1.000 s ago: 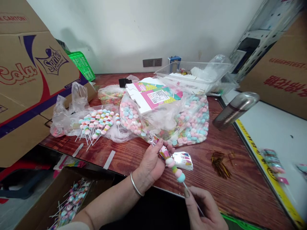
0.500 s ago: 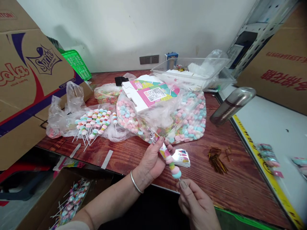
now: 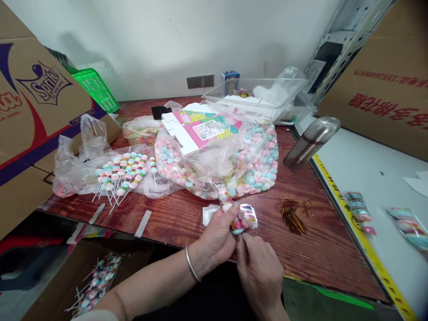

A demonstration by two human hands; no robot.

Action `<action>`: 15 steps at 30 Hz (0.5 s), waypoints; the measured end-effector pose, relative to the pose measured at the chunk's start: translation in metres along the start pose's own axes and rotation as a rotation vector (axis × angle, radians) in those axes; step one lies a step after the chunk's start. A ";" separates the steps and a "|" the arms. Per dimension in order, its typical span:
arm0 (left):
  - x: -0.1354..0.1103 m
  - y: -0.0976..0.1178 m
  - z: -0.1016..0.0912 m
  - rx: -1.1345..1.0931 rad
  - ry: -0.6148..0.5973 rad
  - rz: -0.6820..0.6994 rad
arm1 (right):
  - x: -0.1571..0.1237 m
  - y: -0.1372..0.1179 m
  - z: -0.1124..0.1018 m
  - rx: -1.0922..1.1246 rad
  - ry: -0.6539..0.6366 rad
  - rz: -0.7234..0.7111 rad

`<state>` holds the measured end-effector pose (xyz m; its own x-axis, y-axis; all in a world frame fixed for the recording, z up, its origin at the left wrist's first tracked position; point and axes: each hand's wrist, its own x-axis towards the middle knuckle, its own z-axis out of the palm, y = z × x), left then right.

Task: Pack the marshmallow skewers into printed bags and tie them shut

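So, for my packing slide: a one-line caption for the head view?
Left hand and right hand hold a candy skewer in its wrapper before a bag of candies.

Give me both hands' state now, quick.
Left hand: closed around the wrapped candy skewer.
Right hand: fingers pinched at the skewer's lower end, on its stick.

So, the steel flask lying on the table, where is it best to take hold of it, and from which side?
Probably around the middle of the steel flask, from above. It lies tilted on its side across the table edge, and its round body is bare there, with open wood on its near side.
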<state>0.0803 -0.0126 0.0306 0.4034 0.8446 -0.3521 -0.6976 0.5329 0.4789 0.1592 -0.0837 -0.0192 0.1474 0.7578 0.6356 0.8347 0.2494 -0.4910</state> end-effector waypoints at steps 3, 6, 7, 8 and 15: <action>-0.003 -0.007 0.000 0.041 -0.014 -0.046 | 0.005 0.000 0.003 0.063 -0.002 0.076; -0.003 -0.005 -0.003 0.030 -0.003 -0.028 | 0.004 -0.001 0.000 0.186 -0.100 0.211; -0.002 -0.003 -0.004 0.015 0.002 -0.022 | 0.002 -0.001 -0.002 0.198 -0.123 0.232; -0.001 -0.001 -0.005 -0.005 0.005 -0.028 | 0.000 0.000 -0.004 0.201 -0.133 0.249; 0.008 0.020 -0.009 -0.070 0.000 -0.038 | -0.001 -0.004 -0.017 0.411 -0.254 0.561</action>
<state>0.0637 0.0041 0.0301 0.4299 0.8240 -0.3691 -0.7214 0.5593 0.4084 0.1645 -0.0958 -0.0074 0.3244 0.9416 0.0905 0.3968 -0.0486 -0.9166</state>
